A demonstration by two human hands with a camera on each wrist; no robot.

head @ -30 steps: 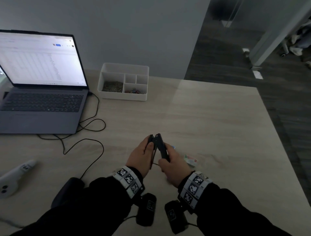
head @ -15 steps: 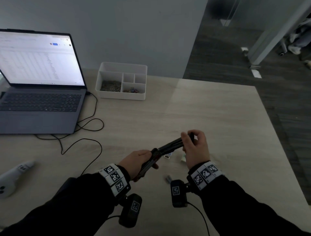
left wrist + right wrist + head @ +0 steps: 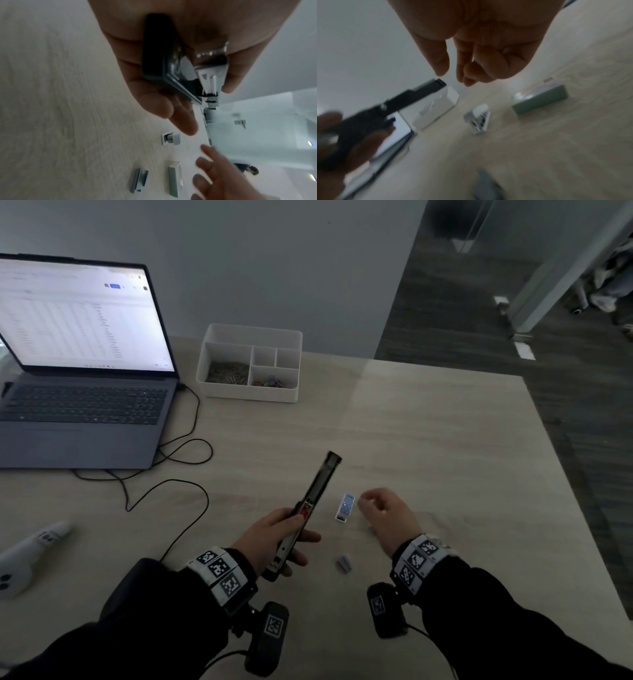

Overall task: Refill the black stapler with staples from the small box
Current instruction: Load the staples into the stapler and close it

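Note:
My left hand [image 3: 274,537] grips the base of the black stapler [image 3: 317,489], which is swung open so its top arm points away toward the upper right. The left wrist view shows the metal staple channel [image 3: 208,70] between thumb and fingers. My right hand [image 3: 382,513] hovers just right of the stapler, fingers loosely curled and holding nothing. A small blue-and-white staple box [image 3: 345,507] lies open on the table between the hands. A loose grey staple strip [image 3: 343,564] lies nearer me. A green box [image 3: 539,99] lies by the right hand.
A white desk organizer [image 3: 250,395] with clips stands at the back. An open laptop [image 3: 82,392] sits at the left with its black cable [image 3: 185,484] looping over the table. A white handheld device [image 3: 27,553] lies at the far left. The table edge [image 3: 565,474] runs along the right.
My right hand has let go of the stapler's top arm and dropped beside the small box. The stapler has swung round and now points away from me, held by the left hand alone.

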